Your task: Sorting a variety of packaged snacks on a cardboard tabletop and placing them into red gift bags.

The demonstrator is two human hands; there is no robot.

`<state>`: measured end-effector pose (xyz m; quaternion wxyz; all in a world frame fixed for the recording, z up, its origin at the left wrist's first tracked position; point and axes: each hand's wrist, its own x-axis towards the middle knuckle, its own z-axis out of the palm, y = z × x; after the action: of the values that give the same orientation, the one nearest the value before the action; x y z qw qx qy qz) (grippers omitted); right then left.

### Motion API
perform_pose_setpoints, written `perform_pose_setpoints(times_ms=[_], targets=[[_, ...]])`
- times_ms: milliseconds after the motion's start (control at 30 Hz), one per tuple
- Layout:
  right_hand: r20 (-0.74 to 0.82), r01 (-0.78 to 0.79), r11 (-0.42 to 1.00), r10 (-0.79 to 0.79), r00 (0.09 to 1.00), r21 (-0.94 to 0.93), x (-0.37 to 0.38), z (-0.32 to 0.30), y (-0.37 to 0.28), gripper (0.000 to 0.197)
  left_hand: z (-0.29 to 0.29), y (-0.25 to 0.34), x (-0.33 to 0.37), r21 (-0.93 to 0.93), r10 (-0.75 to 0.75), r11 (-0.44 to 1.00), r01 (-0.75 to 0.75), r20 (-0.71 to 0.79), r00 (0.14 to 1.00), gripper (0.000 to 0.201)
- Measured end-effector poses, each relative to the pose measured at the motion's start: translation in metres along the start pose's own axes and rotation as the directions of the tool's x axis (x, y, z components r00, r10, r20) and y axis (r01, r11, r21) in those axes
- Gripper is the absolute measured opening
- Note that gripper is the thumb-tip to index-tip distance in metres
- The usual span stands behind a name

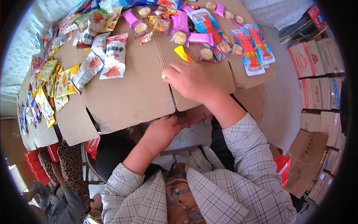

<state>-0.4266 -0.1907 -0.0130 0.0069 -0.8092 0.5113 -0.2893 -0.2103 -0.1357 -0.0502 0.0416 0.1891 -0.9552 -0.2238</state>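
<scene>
My right hand [188, 80] is over the cardboard sheet [130, 100], its fingers pinched together. A bit of a small yellow thing [163, 75] shows at the fingertips; the rest is hidden by the hand. Just beyond the knuckles lies a slim yellow packet [183, 54]. Below the near edge of the cardboard is my left hand [162, 132], its fingers curled inward. What they hold, if anything, is hidden. Close to its fingertips shows a reddish, bag-like thing [194, 118] with a bright red edge, above my lap.
Purple-wrapped round snacks [180, 20] and blue-and-red packets [248, 50] cover the far side. White snack bags [115, 56] and yellow packets [67, 82] lie to the left. Cartons [315, 89] are stacked at right. Another person [65, 201] sits at lower left.
</scene>
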Motion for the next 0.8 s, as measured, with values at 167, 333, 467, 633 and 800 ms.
perform_pose_setpoints(times_ms=[167,333,467,633,800], targets=[[0.31,0.007,0.995,-0.037,0.95,0.099,-0.053,-0.039,-0.005,0.023,-0.017,0.007,0.003,-0.037,0.024,0.999,-0.024,0.005,1.0,0.019],[0.344,-0.009,0.991,-0.037,0.938,0.13,-0.071,-0.057,-0.005,0.025,-0.014,0.009,0.007,-0.104,0.042,0.993,-0.048,-0.054,0.998,0.014],[0.016,-0.086,0.996,0.086,0.996,0.006,-0.07,-0.068,0.035,0.025,-0.016,0.011,0.012,-0.085,0.061,0.995,-0.06,0.004,0.998,0.009],[-0.301,-0.382,0.889,0.303,0.904,-0.253,-0.075,-0.085,0.1,0.042,-0.011,0.013,0.017,-0.051,0.104,0.993,-0.104,-0.01,0.995,0.007],[-0.135,-0.415,0.849,0.392,0.91,-0.326,-0.074,-0.074,0.103,0.054,-0.006,0.011,0.017,-0.033,0.081,0.996,-0.079,0.039,0.996,0.01]])
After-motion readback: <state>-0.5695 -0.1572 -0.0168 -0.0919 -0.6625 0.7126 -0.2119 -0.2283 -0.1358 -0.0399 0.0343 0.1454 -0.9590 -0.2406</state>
